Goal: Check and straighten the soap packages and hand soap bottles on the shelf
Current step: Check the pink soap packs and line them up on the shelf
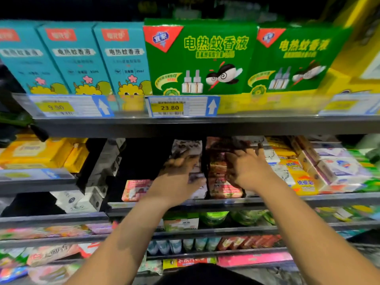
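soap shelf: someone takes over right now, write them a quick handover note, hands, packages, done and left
Left hand: on the pale patterned package; blur hides its grip.
Right hand: fingers spread, resting on the dark red package beside it.
Both packages sit mid-row on the middle shelf.
Done: cannot tell; only these two are being handled.
Left: the white boxes further left lean askew, and a pink box lies alone at the front. No hand soap bottles identifiable in this view.
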### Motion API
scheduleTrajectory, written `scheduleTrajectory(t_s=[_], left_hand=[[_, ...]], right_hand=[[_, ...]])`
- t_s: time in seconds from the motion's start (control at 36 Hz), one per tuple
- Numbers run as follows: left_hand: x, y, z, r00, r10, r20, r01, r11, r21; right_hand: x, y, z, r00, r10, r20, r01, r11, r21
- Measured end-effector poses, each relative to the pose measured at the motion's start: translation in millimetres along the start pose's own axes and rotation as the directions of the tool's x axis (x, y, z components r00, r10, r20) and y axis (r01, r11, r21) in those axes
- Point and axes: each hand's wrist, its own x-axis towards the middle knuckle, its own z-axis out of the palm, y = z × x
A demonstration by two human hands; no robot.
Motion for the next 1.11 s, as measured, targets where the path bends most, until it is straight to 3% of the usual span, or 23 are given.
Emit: scheduleTrajectory(t_s=[0.08,0.22,0.33,0.56,0.78,1.11], left_hand=[[7,7,21,0.996,-0.077,0.053,0.075,0.997,0.03],[12,2,41,0.997,-0.052,-0.049,0.064,0.955,0.29],[13,3,39,0.998,-0.045,-0.042,0.058,0.924,0.377],[13,5,37,0.997,-0.058,-0.049,0.071,0.941,0.331],[11,10,31,0.995,-0.099,0.015,0.089,0.946,0.31],[11,8,31,0.997,-0.076,0.01,0.071,0.964,0.256]], right_hand=[[-4,2,1,0.999,-0.027,-0.024,0.028,0.998,0.053],[-2,4,2,0.999,-0.023,0.036,0.023,1.0,-0.008],[2,8,11,0.996,-0.01,-0.086,0.012,1.0,0.024],[2,12,21,0.991,-0.051,-0.128,0.063,0.994,0.094],[-3,12,7,0.997,-0.039,-0.062,0.049,0.984,0.172],[-14,13,-6,0.982,-0.013,-0.19,0.08,0.932,0.353]])
